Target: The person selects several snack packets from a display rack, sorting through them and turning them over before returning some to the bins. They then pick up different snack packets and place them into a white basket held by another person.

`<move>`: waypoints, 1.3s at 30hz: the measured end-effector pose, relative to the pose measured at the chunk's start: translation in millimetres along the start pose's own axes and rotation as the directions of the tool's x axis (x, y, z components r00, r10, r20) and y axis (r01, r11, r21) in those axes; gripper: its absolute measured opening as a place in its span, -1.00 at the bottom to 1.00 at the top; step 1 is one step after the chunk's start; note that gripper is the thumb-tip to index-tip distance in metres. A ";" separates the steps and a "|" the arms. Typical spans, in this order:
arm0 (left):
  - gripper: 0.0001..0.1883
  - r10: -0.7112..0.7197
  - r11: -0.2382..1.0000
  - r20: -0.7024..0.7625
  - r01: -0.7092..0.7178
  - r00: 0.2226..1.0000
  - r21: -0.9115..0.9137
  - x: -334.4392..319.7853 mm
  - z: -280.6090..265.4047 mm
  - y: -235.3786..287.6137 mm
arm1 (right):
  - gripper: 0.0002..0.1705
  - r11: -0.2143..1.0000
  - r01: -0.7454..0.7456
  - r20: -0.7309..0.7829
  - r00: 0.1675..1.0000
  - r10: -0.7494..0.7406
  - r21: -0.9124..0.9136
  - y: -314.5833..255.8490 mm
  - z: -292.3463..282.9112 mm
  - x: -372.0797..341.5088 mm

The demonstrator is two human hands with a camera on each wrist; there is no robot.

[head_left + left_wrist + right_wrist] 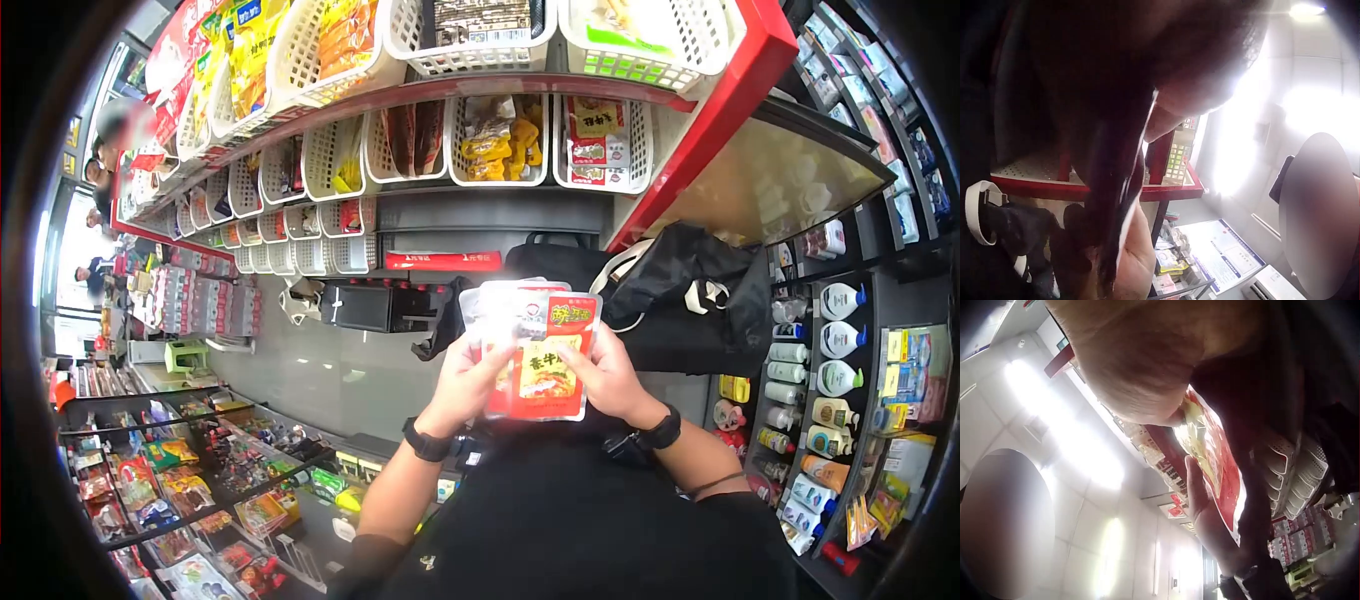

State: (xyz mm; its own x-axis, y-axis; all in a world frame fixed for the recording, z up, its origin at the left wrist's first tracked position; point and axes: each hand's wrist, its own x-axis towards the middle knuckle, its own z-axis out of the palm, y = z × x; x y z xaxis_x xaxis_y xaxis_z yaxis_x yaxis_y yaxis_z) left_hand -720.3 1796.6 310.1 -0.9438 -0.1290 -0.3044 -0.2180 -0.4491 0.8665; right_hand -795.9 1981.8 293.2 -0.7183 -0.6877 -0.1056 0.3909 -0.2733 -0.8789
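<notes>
Red snack packets (548, 378) held up in front of red-edged shelf (690, 150). Left hand (466, 382) and right hand (612, 375) pinch packets' sides. Picking up looks done; putting down not yet. Other red packets (592, 115) in white basket (643, 160) on shelf.

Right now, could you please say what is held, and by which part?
The left grip and right grip hold the food packets by opposite side edges.
</notes>
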 end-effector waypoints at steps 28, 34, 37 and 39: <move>-0.66 0.010 0.981 -0.013 -0.013 1.000 -0.195 -6.0 -1.9 10.1 | -0.64 0.961 0.051 -0.198 0.980 0.004 0.273 -17.4 -17.7 -3.7; -0.50 0.034 0.909 0.108 0.014 0.994 -0.416 -4.2 -12.1 9.3 | -0.61 0.929 0.037 -0.162 0.986 0.025 0.369 -21.3 -25.5 -5.3; -0.47 0.047 0.903 0.124 0.010 0.991 -0.430 -4.7 -13.0 8.5 | -0.61 0.943 0.034 -0.140 0.990 0.013 0.331 -19.0 -21.8 -3.7; -0.49 0.048 0.908 0.129 0.011 0.990 -0.418 -4.9 -11.9 9.9 | -0.60 0.950 0.034 -0.119 0.993 0.004 0.310 -19.7 -18.6 -3.0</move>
State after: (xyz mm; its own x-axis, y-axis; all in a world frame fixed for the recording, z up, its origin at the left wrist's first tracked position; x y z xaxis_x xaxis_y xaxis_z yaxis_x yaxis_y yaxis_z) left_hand -714.9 1782.3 315.4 -0.9773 -0.0348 -0.2089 -0.1045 -0.7788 0.6185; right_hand -812.1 2001.8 302.1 -0.7803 -0.6037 -0.1636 0.5258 -0.4915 -0.6943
